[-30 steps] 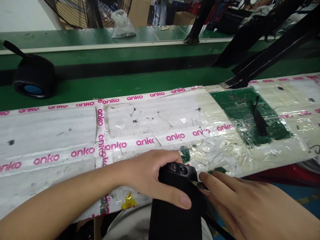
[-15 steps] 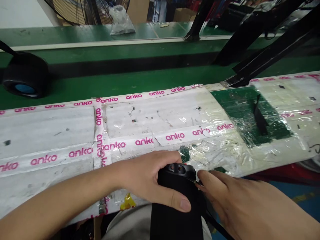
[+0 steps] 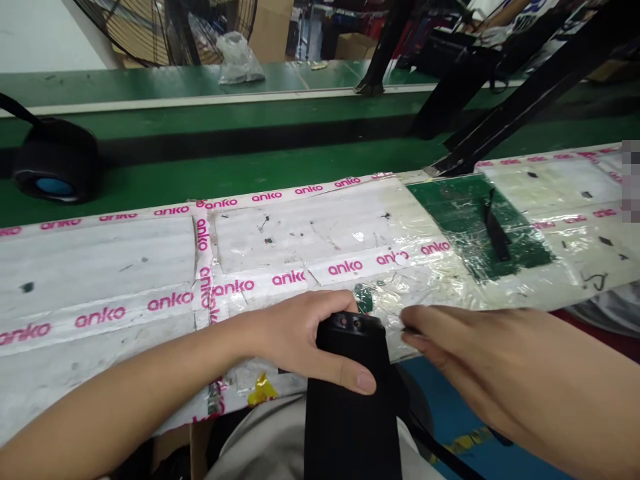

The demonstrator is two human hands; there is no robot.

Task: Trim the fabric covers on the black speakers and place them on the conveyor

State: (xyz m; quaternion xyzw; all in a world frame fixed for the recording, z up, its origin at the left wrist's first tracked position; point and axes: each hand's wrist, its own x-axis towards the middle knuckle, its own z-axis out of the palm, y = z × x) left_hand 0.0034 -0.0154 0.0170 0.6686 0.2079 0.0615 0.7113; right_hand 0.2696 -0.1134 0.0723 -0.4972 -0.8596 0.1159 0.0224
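Note:
My left hand point(image 3: 320, 347) is wrapped round the upper end of a black elongated device point(image 3: 350, 413), its thumb along the near face. Two small round sockets show in the end that points away from me. The device's lower part runs out of the bottom of the picture, above my lap. To the right of it, apart from it, is my right hand point(image 3: 480, 360), thumb and finger pinched together. A small dark bit shows between them, too little to name. A black strap point(image 3: 430, 440) trails below the device on its right side.
The worktop point(image 3: 300, 240) is covered with white sheets and printed tape. Behind it runs a green conveyor belt point(image 3: 225, 173), bearing a black round device point(image 3: 57, 163) with a strap. Dark slanted posts point(image 3: 500, 127) stand at the right. A black strip point(image 3: 497, 230) lies on a green patch.
My right hand has drawn away from the device's end to the right, leaving a gap. My left hand keeps its hold. The view has shifted slightly.

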